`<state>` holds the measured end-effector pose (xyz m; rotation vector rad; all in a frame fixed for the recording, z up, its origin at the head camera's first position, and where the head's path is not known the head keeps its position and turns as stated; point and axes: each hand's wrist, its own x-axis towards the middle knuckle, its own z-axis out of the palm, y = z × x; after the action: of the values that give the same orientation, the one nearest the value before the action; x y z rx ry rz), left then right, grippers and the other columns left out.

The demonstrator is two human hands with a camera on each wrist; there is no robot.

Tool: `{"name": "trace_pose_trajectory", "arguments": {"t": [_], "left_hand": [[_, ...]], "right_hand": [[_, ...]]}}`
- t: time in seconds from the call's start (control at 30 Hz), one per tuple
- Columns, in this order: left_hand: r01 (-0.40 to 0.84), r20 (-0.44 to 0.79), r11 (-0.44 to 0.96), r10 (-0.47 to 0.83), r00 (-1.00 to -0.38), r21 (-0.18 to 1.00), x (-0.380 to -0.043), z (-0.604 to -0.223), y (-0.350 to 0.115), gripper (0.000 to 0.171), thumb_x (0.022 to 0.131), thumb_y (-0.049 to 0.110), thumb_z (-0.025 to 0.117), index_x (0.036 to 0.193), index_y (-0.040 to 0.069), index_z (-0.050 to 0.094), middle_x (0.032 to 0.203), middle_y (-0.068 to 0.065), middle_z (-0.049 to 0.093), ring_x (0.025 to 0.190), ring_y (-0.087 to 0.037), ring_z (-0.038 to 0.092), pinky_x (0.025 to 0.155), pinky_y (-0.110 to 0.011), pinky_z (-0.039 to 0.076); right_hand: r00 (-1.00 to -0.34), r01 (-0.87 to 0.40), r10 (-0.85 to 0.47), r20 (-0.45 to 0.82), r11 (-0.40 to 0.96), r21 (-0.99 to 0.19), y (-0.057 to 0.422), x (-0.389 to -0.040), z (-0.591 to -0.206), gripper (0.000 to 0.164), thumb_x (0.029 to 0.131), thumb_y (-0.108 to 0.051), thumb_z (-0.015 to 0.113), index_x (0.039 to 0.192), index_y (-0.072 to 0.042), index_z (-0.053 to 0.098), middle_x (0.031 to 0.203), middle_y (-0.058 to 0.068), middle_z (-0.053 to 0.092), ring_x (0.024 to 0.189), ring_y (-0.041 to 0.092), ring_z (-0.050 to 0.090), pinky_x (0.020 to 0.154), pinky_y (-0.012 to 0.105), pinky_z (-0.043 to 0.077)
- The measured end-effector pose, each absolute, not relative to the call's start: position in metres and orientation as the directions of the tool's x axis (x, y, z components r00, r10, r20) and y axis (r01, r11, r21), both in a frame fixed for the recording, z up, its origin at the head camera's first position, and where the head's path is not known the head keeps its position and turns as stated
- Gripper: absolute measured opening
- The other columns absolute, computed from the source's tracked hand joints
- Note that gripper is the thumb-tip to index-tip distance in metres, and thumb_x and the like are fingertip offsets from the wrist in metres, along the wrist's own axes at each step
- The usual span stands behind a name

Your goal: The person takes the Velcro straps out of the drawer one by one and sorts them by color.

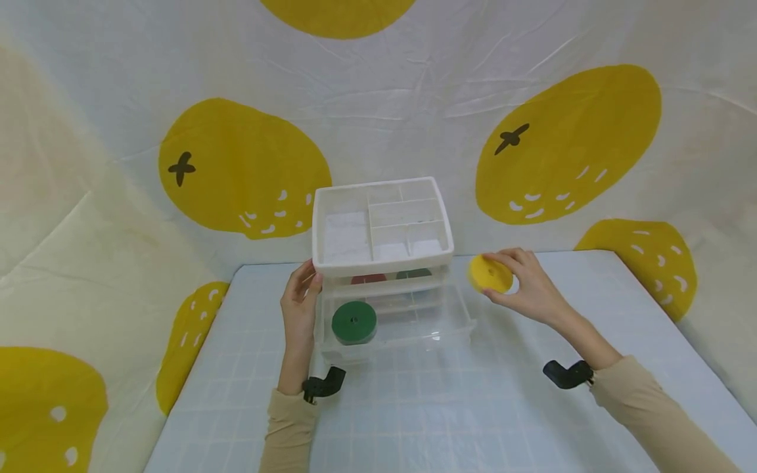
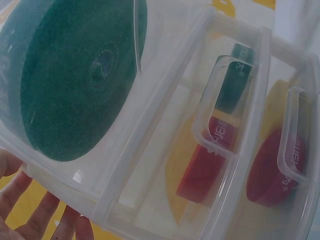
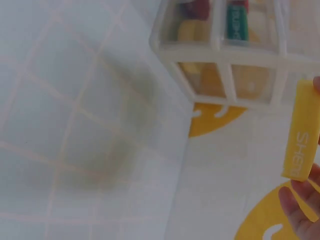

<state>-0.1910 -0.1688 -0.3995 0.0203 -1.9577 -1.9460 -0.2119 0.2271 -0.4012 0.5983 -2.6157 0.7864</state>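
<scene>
My right hand (image 1: 527, 286) pinches a yellow disc-shaped roll (image 1: 490, 274) by its edges, to the right of a small drawer organizer (image 1: 383, 270). White letters show on the yellow roll's side in the right wrist view. The organizer's clear drawer (image 1: 426, 335) is pulled out toward me, with a green roll (image 1: 354, 322) lying in its left part. My left hand (image 1: 300, 303) touches the organizer's left side, its fingers (image 2: 42, 215) loosely spread in the left wrist view. Red rolls (image 2: 202, 172) and a smaller-looking green roll (image 2: 235, 80) show through the other drawers.
On top of the organizer is a white tray (image 1: 345, 255) with several compartments. It stands on a pale checked tablecloth (image 1: 402, 420), near a hanging cloth (image 1: 408, 125) printed with large yellow fruit. A black wrist camera (image 1: 568, 375) sits on my right wrist.
</scene>
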Motion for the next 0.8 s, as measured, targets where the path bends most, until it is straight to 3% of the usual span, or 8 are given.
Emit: {"name": "trace_pose_trajectory", "arguments": {"t": [0.23,0.43,0.8], "left_hand": [[0.276,0.27,0.019,-0.282,-0.921,0.961,-0.205,-0.421,-0.175,0.037,0.094,0.019,0.061,0.13,0.012,0.058,0.121,0.005,0.059,0.116,-0.018,0.052,0.094,-0.018,0.047],[0.295,0.291,0.032,-0.296,-0.91,0.955,-0.205,-0.424,-0.175,0.038,0.093,0.022,0.063,0.13,0.012,0.059,0.123,-0.001,0.06,0.115,-0.018,0.053,0.092,-0.016,0.048],[0.258,0.25,0.004,-0.272,-0.929,0.966,-0.195,-0.407,-0.171,0.037,0.095,0.015,0.06,0.131,0.009,0.057,0.119,0.007,0.058,0.116,-0.017,0.052,0.094,-0.016,0.047]], "right_hand": [[-0.886,-0.428,-0.259,0.385,0.775,-0.465,0.232,-0.227,-0.426,0.06,0.075,-0.023,0.081,0.129,-0.01,0.058,0.121,0.018,0.052,0.111,0.034,0.042,0.089,0.051,0.04],[-0.921,-0.364,-0.23,0.315,0.794,-0.487,0.232,-0.237,-0.445,0.059,0.076,-0.026,0.08,0.129,-0.01,0.058,0.12,0.017,0.053,0.11,0.034,0.042,0.089,0.051,0.041],[-0.952,-0.294,-0.199,0.232,0.808,-0.511,0.23,-0.25,-0.467,0.059,0.078,-0.025,0.077,0.13,-0.006,0.057,0.124,0.023,0.05,0.113,0.039,0.04,0.092,0.056,0.04]]}}
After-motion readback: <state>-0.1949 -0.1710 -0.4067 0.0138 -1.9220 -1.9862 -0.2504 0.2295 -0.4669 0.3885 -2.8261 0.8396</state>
